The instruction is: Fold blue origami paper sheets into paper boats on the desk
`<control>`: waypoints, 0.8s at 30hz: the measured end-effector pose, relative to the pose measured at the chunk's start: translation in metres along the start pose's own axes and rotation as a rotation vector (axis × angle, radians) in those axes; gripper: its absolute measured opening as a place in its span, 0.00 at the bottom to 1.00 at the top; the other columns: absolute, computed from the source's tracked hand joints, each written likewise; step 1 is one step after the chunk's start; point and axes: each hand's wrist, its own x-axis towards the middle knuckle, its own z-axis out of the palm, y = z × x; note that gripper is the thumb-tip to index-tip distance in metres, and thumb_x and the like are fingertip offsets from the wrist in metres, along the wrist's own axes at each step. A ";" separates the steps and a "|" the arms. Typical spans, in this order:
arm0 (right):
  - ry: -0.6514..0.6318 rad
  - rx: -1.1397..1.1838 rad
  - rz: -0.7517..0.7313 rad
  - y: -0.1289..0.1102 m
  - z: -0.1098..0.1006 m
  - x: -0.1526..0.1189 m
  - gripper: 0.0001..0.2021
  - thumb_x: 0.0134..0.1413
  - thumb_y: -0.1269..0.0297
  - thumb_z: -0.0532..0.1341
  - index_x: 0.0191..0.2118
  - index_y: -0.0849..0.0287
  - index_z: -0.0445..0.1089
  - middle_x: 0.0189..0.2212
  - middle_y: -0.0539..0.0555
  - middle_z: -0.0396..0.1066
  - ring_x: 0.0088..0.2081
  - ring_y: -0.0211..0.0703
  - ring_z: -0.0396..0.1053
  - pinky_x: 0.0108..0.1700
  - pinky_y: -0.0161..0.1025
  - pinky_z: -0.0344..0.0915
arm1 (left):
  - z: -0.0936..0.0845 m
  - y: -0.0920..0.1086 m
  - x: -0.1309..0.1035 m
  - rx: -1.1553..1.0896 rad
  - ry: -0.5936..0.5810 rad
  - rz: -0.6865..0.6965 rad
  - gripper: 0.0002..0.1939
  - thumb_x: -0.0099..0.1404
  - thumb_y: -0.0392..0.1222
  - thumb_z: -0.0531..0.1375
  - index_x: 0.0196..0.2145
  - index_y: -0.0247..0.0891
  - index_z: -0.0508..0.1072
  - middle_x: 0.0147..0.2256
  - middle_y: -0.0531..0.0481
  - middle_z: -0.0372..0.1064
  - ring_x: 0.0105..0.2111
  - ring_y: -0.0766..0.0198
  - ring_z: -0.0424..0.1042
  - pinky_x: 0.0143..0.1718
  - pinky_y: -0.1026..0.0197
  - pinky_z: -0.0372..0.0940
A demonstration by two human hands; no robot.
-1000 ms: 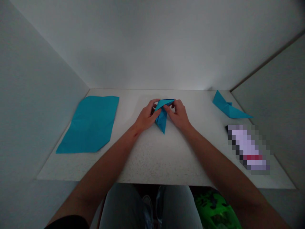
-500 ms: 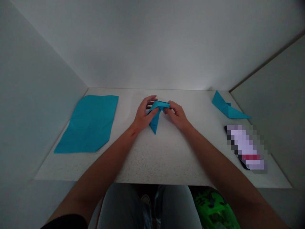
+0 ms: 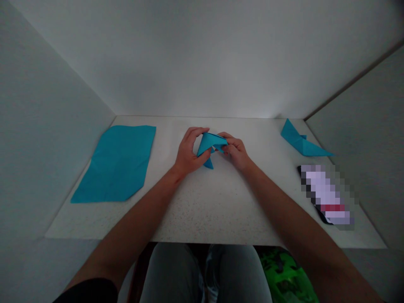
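In the head view, the folded paper (image 3: 212,140), plain blue, is at the middle of the white table (image 3: 202,210), toward the far side, held between both hands. The left hand (image 3: 188,152) grips its left part, thumb along the near edge and fingers curved over the top. The right hand (image 3: 237,152) pinches its right end, the fingertips partly hidden behind the paper. A pointed flap hangs below the left thumb.

On the left lies a flat blue sheet (image 3: 116,164), one near corner cut or folded slantwise (I cannot tell which). Near the far right corner sits a blue paper shape (image 3: 303,145) with pointed ends. Just on the near side of it is a dark-edged phone (image 3: 326,195) (or something much like one), blurred into mauve blocks with a red bar, so any writing there is unreadable. Below the table edge are jeans (image 3: 173,273) and a bright green bundle (image 3: 288,275) with dark marks, too dim to make out.
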 end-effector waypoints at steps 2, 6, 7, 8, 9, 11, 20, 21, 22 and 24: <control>0.010 0.087 0.047 0.002 0.002 -0.001 0.13 0.53 0.55 0.68 0.24 0.56 0.75 0.36 0.53 0.74 0.31 0.40 0.64 0.33 0.40 0.63 | -0.002 -0.001 0.001 -0.001 -0.002 0.028 0.30 0.69 0.48 0.68 0.66 0.41 0.71 0.58 0.37 0.75 0.59 0.47 0.75 0.61 0.42 0.71; -0.008 0.376 0.156 0.007 -0.003 -0.002 0.16 0.49 0.54 0.69 0.18 0.53 0.69 0.16 0.46 0.56 0.22 0.40 0.60 0.34 0.43 0.70 | -0.002 -0.011 -0.003 -0.208 -0.140 -0.051 0.50 0.66 0.62 0.72 0.77 0.43 0.58 0.66 0.32 0.70 0.65 0.41 0.73 0.65 0.40 0.69; -0.037 0.447 0.184 0.008 -0.006 -0.003 0.18 0.49 0.55 0.69 0.16 0.53 0.65 0.13 0.44 0.50 0.20 0.40 0.58 0.34 0.42 0.71 | -0.001 -0.014 -0.005 -0.284 -0.202 -0.104 0.54 0.65 0.66 0.72 0.78 0.43 0.56 0.65 0.32 0.70 0.63 0.41 0.74 0.63 0.41 0.70; -0.065 0.507 0.211 0.009 -0.009 -0.003 0.21 0.49 0.55 0.69 0.14 0.52 0.61 0.12 0.43 0.47 0.19 0.38 0.55 0.33 0.41 0.71 | 0.001 -0.017 -0.007 -0.353 -0.262 -0.159 0.56 0.64 0.70 0.72 0.78 0.43 0.55 0.65 0.32 0.71 0.61 0.41 0.76 0.61 0.42 0.71; -0.085 0.557 0.233 0.010 -0.013 -0.004 0.23 0.50 0.56 0.70 0.14 0.52 0.59 0.11 0.42 0.46 0.18 0.37 0.53 0.32 0.40 0.71 | 0.002 -0.019 -0.009 -0.410 -0.311 -0.207 0.57 0.64 0.72 0.72 0.78 0.43 0.56 0.64 0.32 0.72 0.59 0.41 0.77 0.60 0.42 0.72; -0.087 0.636 0.270 0.012 -0.019 -0.005 0.25 0.51 0.56 0.71 0.15 0.52 0.57 0.11 0.41 0.45 0.17 0.35 0.51 0.31 0.37 0.71 | 0.004 -0.022 -0.011 -0.485 -0.361 -0.278 0.56 0.63 0.74 0.71 0.77 0.43 0.59 0.65 0.32 0.71 0.60 0.40 0.76 0.59 0.42 0.72; 0.080 0.485 0.292 0.015 -0.027 0.000 0.27 0.57 0.43 0.70 0.22 0.49 0.55 0.17 0.45 0.55 0.25 0.46 0.67 0.39 0.50 0.78 | 0.010 -0.013 -0.008 -0.558 -0.276 -0.499 0.56 0.50 0.68 0.81 0.69 0.44 0.68 0.64 0.35 0.71 0.61 0.39 0.74 0.58 0.44 0.72; 0.119 0.434 0.283 0.015 -0.027 0.001 0.26 0.58 0.40 0.69 0.23 0.48 0.57 0.17 0.45 0.56 0.25 0.46 0.67 0.37 0.49 0.77 | 0.011 -0.011 -0.008 -0.557 -0.256 -0.530 0.56 0.50 0.67 0.82 0.68 0.44 0.69 0.63 0.35 0.72 0.60 0.41 0.74 0.57 0.45 0.73; 0.154 0.389 0.274 0.014 -0.026 0.002 0.26 0.59 0.37 0.67 0.25 0.48 0.59 0.18 0.46 0.58 0.25 0.47 0.68 0.35 0.48 0.76 | 0.013 -0.010 -0.007 -0.557 -0.241 -0.564 0.54 0.50 0.67 0.82 0.67 0.44 0.69 0.61 0.36 0.73 0.58 0.42 0.75 0.56 0.46 0.73; 0.192 0.339 0.255 0.011 -0.022 0.002 0.26 0.59 0.31 0.66 0.30 0.48 0.65 0.21 0.47 0.65 0.27 0.48 0.71 0.34 0.46 0.75 | 0.015 -0.008 -0.006 -0.566 -0.217 -0.629 0.50 0.51 0.68 0.81 0.64 0.43 0.71 0.56 0.38 0.76 0.54 0.45 0.77 0.54 0.47 0.73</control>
